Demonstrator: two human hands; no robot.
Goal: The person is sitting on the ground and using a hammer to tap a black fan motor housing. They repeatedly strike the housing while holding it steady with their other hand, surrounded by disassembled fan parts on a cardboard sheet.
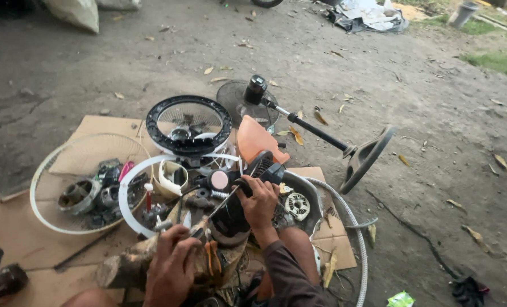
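Black fan motor (231,219), likely heavy and rigid, sits at lower centre on a log (125,267), right hand (259,202) closed over its top, left hand (174,264) gripping a screwdriver (216,207).

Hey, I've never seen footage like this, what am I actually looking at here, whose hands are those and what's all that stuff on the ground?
This is one picture from a camera worn on a person's head, looking down at their own two bare hands. There is no machine. The person sits on dirt ground over flattened cardboard. The right hand grips a black fan motor. The left hand holds a screwdriver pointed at that motor, above a wooden log. Around them lie fan parts: a white wire grille holding loose pieces, a black round fan guard, an orange blade, and a black fan stand lying on its side.
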